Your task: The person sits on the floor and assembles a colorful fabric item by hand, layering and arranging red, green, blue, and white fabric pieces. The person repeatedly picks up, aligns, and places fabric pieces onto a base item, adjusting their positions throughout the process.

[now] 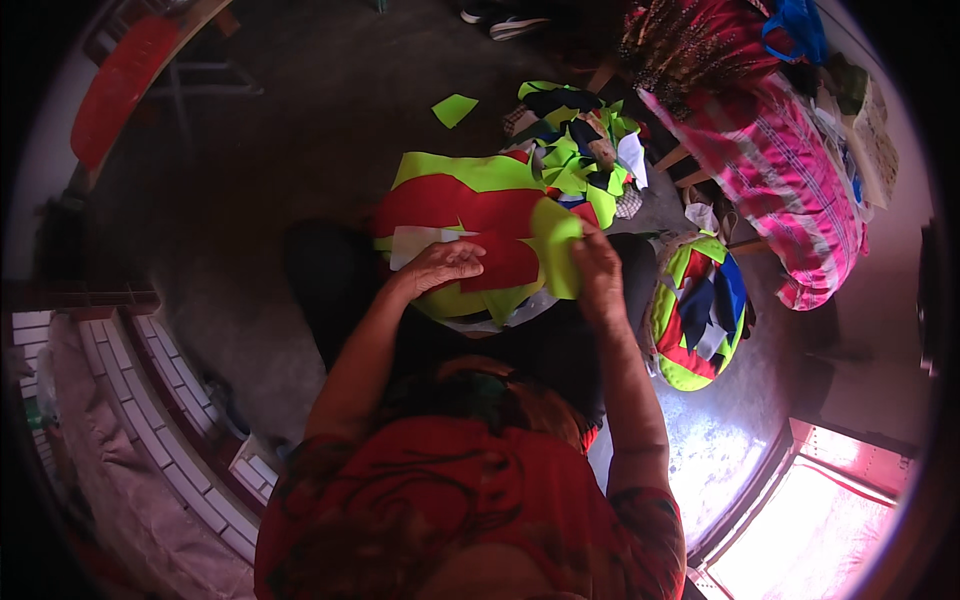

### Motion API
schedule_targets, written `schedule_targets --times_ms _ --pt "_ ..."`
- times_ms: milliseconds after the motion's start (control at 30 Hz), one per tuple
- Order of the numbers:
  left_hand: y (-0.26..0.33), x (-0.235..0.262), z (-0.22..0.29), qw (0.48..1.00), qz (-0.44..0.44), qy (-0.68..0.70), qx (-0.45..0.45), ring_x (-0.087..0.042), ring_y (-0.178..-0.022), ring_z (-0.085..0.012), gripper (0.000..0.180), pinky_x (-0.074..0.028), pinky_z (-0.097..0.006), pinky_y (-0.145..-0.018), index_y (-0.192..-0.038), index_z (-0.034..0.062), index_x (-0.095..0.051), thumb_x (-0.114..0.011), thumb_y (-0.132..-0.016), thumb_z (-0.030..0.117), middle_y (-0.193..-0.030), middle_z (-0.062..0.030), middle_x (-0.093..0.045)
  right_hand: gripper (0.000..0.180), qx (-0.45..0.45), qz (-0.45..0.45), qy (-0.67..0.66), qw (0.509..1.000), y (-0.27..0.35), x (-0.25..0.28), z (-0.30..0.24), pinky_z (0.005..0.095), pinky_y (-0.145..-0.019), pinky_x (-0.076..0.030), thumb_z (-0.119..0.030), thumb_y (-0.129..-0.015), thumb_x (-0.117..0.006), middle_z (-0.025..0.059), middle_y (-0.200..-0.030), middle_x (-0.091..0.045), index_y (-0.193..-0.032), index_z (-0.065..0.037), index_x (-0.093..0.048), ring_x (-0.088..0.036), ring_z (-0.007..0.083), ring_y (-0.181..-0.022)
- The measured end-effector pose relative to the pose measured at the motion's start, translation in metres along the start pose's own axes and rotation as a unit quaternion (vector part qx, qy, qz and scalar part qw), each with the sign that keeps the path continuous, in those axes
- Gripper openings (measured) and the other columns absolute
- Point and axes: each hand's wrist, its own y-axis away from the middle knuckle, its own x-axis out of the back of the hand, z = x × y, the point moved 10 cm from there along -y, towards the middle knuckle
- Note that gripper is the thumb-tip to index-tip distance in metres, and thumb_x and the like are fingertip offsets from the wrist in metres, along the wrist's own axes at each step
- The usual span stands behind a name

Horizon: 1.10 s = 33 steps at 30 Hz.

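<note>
Across my lap lies a layered spread of red fabric (430,200) and yellow-green fabric (470,172). My left hand (448,266) rests over its red middle, fingers bent together, beside a small white cloth piece (412,243). Whether those fingers pinch anything is hidden. Raised at the right side of the spread, my right hand (598,268) grips a yellow-green fabric piece (556,248), which is slightly blurred. Just beyond the spread lies a heap of fabric scraps (575,150) in yellow-green, navy, white and red.
A round container of fabric pieces (697,312) stands on the floor to my right. One loose yellow-green scrap (454,110) lies farther off. A pink checked cloth (765,180) drapes over wooden furniture at the far right. Shoes (515,22) sit at the back; a red seat (122,90) stands far left.
</note>
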Motion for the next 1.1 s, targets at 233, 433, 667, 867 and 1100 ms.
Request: schedule_targets --times_ms 233,433,667,867,1100 --pt "-0.006 -0.011 0.008 0.993 -0.012 0.113 -0.020 -0.054 -0.109 -0.0174 0.059 -0.043 -0.032 -0.093 -0.130 0.0042 -0.049 -0.070 -0.082 0.031 -0.120 -0.0057 -0.058 0.040 -0.061 -0.095 -0.046 0.993 -0.008 -0.065 0.065 0.0311 -0.092 -0.046 0.004 -0.090 -0.047 0.0044 -0.116 -0.060 -0.129 -0.006 -0.049 -0.057 0.0137 -0.103" --pt "-0.010 0.017 -0.003 0.992 0.117 0.041 0.027 -0.059 -0.097 -0.0130 0.042 -0.045 -0.030 -0.088 -0.123 0.0064 -0.055 -0.068 -0.083 0.012 -0.104 -0.0019 -0.065 0.047 -0.117 -0.064 0.069 0.989 -0.014 -0.024 0.094 0.0294 -0.081 -0.048 -0.012 -0.088 -0.057 0.0030 -0.102 -0.064 -0.133 -0.006 -0.043 -0.059 0.0125 -0.090" --pt "-0.011 0.068 -0.031 0.966 0.249 -0.058 0.023 -0.058 -0.087 -0.0093 0.043 -0.047 -0.025 -0.079 -0.125 0.0044 -0.053 -0.065 -0.084 0.003 -0.097 -0.0011 -0.064 0.048 -0.107 0.023 0.046 0.993 -0.013 -0.015 0.078 0.0278 -0.066 -0.051 -0.020 -0.091 -0.057 0.0104 -0.100 -0.065 -0.132 -0.005 -0.038 -0.062 0.0155 -0.074" --pt "-0.006 0.082 -0.030 0.944 0.277 -0.179 0.028 -0.059 -0.089 -0.0115 0.049 -0.047 -0.026 -0.080 -0.128 0.0000 -0.049 -0.066 -0.083 0.003 -0.099 -0.0052 -0.064 0.041 -0.078 0.055 0.030 0.995 -0.017 -0.010 0.068 0.0265 -0.063 -0.050 -0.012 -0.091 -0.053 0.0104 -0.099 -0.064 -0.129 -0.004 -0.040 -0.061 0.0141 -0.070" --pt "0.004 0.090 -0.027 0.932 0.275 -0.230 0.041 -0.062 -0.103 -0.0219 0.066 -0.048 -0.031 -0.088 -0.137 0.0022 -0.041 -0.069 -0.078 0.003 -0.122 -0.0175 -0.059 0.042 -0.085 0.072 0.037 0.993 -0.017 -0.001 0.068 0.0260 -0.063 -0.050 -0.012 -0.091 -0.053 0.0104 -0.099 -0.065 -0.130 -0.004 -0.040 -0.061 0.0136 -0.070"
